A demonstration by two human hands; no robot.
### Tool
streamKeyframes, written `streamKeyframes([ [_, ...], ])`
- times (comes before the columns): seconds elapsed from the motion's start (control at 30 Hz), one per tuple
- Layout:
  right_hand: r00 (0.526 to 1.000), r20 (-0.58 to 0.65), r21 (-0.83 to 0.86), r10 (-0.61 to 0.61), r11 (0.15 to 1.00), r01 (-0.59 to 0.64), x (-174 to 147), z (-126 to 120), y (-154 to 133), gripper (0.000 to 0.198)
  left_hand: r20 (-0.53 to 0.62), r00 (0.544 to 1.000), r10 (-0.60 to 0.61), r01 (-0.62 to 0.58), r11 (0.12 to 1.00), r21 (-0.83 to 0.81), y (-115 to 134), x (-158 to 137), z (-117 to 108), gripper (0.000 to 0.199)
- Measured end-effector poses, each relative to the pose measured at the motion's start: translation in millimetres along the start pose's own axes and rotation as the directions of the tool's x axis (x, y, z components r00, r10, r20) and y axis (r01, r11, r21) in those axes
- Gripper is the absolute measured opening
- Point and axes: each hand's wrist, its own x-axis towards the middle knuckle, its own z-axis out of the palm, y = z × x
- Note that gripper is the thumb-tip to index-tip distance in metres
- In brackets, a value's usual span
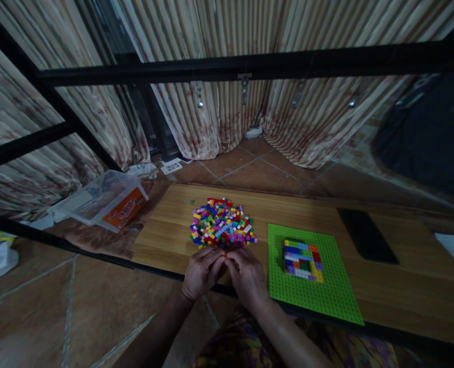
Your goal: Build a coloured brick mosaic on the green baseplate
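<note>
My left hand (203, 272) and my right hand (246, 273) meet at the near edge of the table, fingertips pinched together. Between them shows a speck of a small orange toy brick (224, 254), mostly covered by my fingers. Just beyond my fingertips lies a loose heap of small multicoloured toy bricks (222, 222). To the right of my right hand, a green baseplate (326, 296) lies flat. On it stands a block of joined bricks (301, 260) in many colours, roughly square.
A black phone (367, 235) lies on the wooden table (161, 225), right of the baseplate. A clear plastic box (104, 197) with an orange label is on the floor at left. A black metal bar (227, 69) crosses above the table, before striped curtains (234, 117).
</note>
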Motion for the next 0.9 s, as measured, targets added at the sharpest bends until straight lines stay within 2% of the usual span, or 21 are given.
streamKeyframes([
  [0.1,0.999,-0.017,0.022,0.047,0.999,-0.046,-1.8,1.0,-4.7,0.017,-0.016,1.0,0.014,-0.014,1.0,0.003,-0.2,0.1,-0.2,0.017],
  [0.27,0.997,-0.06,0.064,0.057,0.997,-0.053,-7.4,-8.2,-7.4,0.02,-0.041,0.999,-0.004,0.006,0.999,0.041,-1.4,0.4,2.5,0.017],
  [0.4,0.986,-0.117,0.092,0.118,0.99,-0.108,-20.8,-30.7,-1.8,0.023,-0.034,0.999,-0.032,0.033,0.998,0.055,-1.7,1.8,4.9,0.016],
  [0.5,0.959,-0.19,0.097,0.208,0.976,-0.193,-38.4,-54.3,6.6,0.023,-0.021,0.999,-0.035,0.037,0.996,0.076,-2.6,2.8,6.4,0.016],
  [0.63,0.891,-0.311,0.089,0.332,0.943,-0.32,-67.2,-86.1,23.5,0.023,-0.022,1.0,-0.015,0.018,0.991,0.129,-6.6,3.4,9.1,0.018],
  [0.77,0.792,-0.417,0.068,0.446,0.884,-0.462,-90.3,-111.2,45.0,0.028,-0.001,1.0,0.016,-0.015,0.981,0.191,-10.3,4.4,11.1,0.02],
  [0.9,0.687,-0.507,0.067,0.52,0.819,-0.57,-97.7,-126.3,59.5,0.035,-0.011,1.0,0.016,-0.013,0.972,0.236,-10.1,6.2,10.0,0.022],
])
